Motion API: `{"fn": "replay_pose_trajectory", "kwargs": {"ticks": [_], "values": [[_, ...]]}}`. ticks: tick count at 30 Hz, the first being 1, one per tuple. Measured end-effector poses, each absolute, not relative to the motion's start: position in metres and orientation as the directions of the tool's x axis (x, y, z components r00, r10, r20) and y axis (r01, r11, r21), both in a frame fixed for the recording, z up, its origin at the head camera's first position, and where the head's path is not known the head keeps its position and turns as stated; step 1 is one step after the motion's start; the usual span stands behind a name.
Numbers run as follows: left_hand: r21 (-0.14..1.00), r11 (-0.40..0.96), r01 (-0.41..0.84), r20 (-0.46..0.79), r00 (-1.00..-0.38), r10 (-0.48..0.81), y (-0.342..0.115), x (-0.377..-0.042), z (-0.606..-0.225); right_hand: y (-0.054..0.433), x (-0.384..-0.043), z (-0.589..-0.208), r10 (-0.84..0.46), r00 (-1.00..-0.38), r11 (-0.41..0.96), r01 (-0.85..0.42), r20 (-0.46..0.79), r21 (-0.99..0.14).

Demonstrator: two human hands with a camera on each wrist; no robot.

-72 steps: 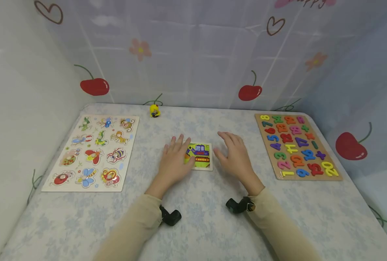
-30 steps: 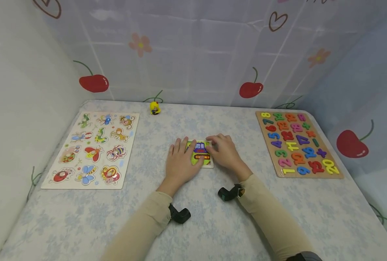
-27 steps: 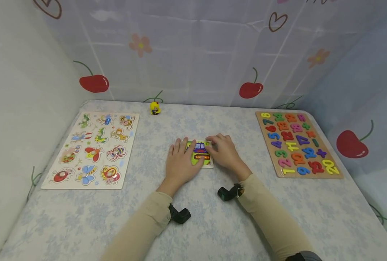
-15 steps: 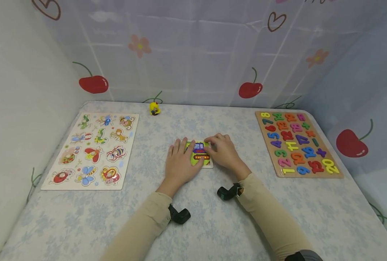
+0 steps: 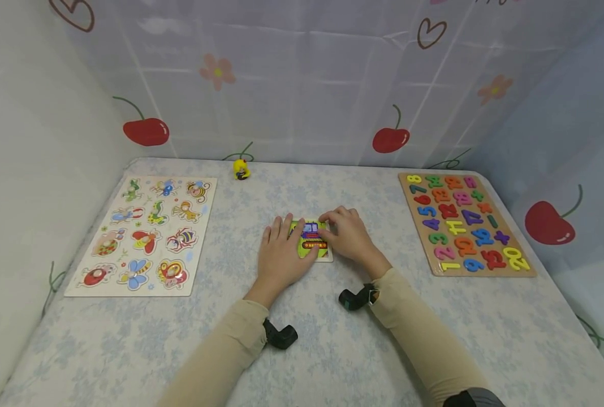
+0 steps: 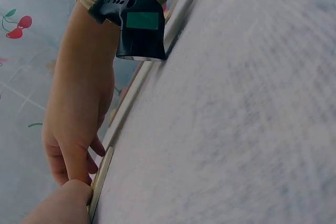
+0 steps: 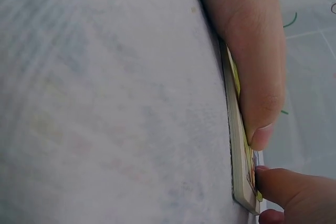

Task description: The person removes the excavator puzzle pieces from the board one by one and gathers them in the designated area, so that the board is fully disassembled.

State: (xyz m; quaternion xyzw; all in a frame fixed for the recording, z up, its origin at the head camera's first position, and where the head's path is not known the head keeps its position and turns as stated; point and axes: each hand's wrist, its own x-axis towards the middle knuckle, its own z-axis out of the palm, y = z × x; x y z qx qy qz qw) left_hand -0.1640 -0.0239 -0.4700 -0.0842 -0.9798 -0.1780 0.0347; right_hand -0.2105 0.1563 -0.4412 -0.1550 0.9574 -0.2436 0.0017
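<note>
A small square wooden jigsaw puzzle [image 5: 309, 245] with a purple digger on green lies flat at the table's middle. My left hand [image 5: 280, 255] rests on its left side, fingers stretched out, covering that part; the thumb lies across the lower picture. My right hand [image 5: 352, 234], fingers curled, holds the puzzle's upper right edge between thumb and forefinger. In the left wrist view the right hand [image 6: 79, 103] reaches down to the thin puzzle edge [image 6: 103, 174]. The right wrist view shows the left thumb [image 7: 257, 72] pressed on the puzzle's top [image 7: 239, 145].
A white insect puzzle board [image 5: 147, 237] lies at the left. At the right is a brown number board [image 5: 465, 226] with coloured digits. A small yellow toy figure [image 5: 241, 169] stands near the table's back edge. Black wrist cameras [image 5: 281, 335] hang below both wrists.
Since the oldest frame, both hands have moved inward: the left slid slightly right over the puzzle, and the right came onto its upper right edge. Over the last second they barely move.
</note>
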Motion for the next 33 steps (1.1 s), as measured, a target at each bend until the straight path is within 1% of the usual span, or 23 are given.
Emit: {"fn": "replay_pose_trajectory", "kwargs": {"ticks": [11,22,27,33], "values": [[0.350,0.920,0.175,0.097,-0.984,0.150,-0.0236,-0.1657,-0.4719,0.1542,-0.2144,-0.4392,-0.274,-0.960,0.817,-0.262,0.054,-0.514],[0.353,0.921,0.166,0.083,-0.986,0.146,-0.0234,-0.1648,-0.4711,0.1529,-0.2129,-0.4374,-0.279,-0.959,0.717,-0.241,0.049,-0.654],[0.355,0.921,0.163,0.084,-0.986,0.142,-0.0233,-0.1644,-0.4710,0.1532,-0.2132,-0.4385,-0.291,-0.955,0.690,-0.248,0.053,-0.680],[0.351,0.921,0.170,0.101,-0.985,0.143,-0.0228,-0.1639,-0.4707,0.1528,-0.2122,-0.4389,-0.271,-0.962,0.673,-0.220,0.041,-0.706]]}}
